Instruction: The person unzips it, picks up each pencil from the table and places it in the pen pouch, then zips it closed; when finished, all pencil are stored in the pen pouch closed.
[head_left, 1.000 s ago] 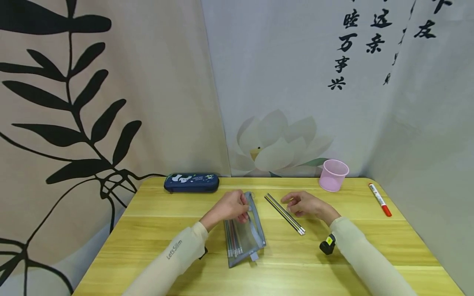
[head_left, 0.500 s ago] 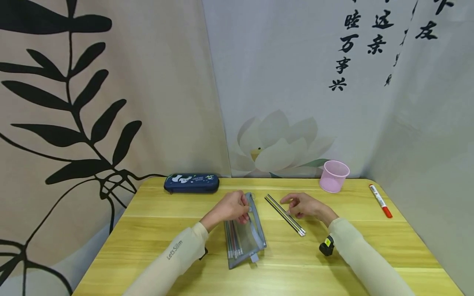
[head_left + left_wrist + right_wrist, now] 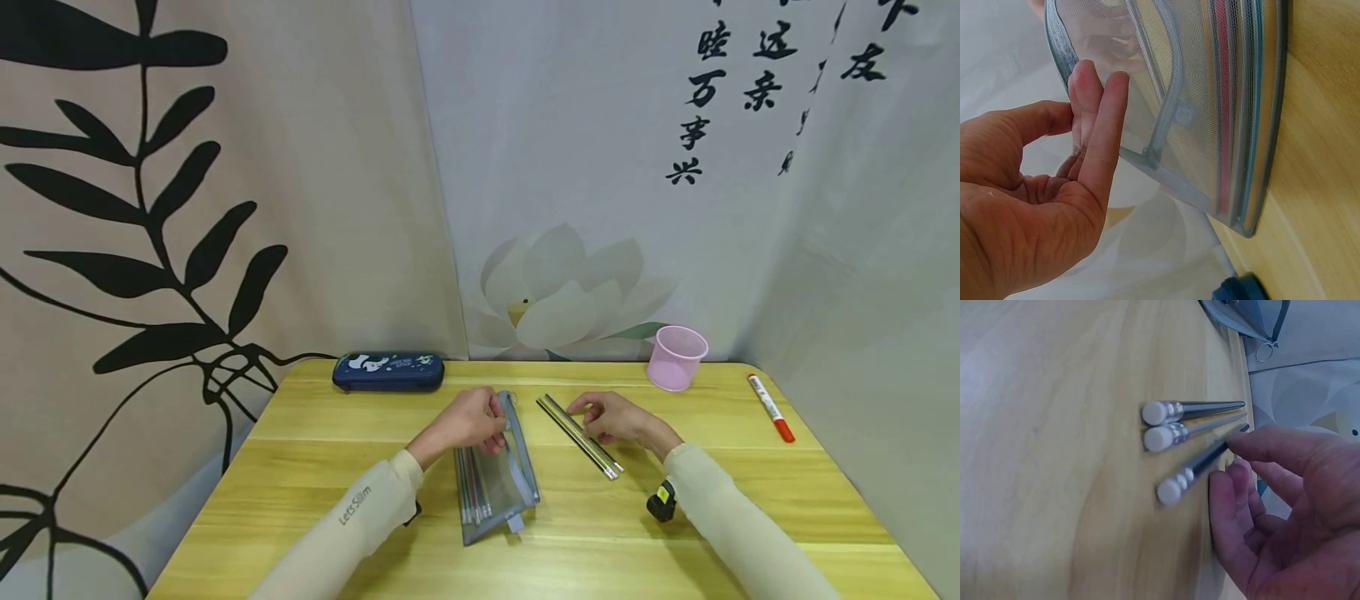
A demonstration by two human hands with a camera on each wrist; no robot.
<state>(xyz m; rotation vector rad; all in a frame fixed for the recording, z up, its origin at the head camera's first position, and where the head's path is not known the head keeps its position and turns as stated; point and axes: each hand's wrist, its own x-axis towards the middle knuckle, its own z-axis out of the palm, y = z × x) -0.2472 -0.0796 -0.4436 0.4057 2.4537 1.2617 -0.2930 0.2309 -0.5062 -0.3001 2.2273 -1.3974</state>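
In the head view my left hand (image 3: 476, 419) pinches the upper edge of a grey mesh zip pouch (image 3: 480, 533). The left wrist view shows the pouch's mesh side (image 3: 1197, 125) with several pencils (image 3: 1222, 112) inside, and thumb and fingers meeting at its rim. My right hand (image 3: 618, 417) is over three pencils lying on the table. In the right wrist view its thumb and fingertip pinch a dark pencil (image 3: 1200, 462), which is angled away from the other two, a black pencil (image 3: 1204, 409) and a thinner-looking one (image 3: 1194, 430). White erasers face the camera.
A navy pencil case (image 3: 387, 372) lies at the back left of the wooden table (image 3: 360, 575). At the back right stands a pink cup (image 3: 677, 358), with a red-capped white marker (image 3: 770, 407) near the right edge. Patterned curtains hang behind and beside the table.
The pencil under my right hand has shifted slightly right, apart from the other two. My right hand has barely moved; my left hand and the pouch stay put.
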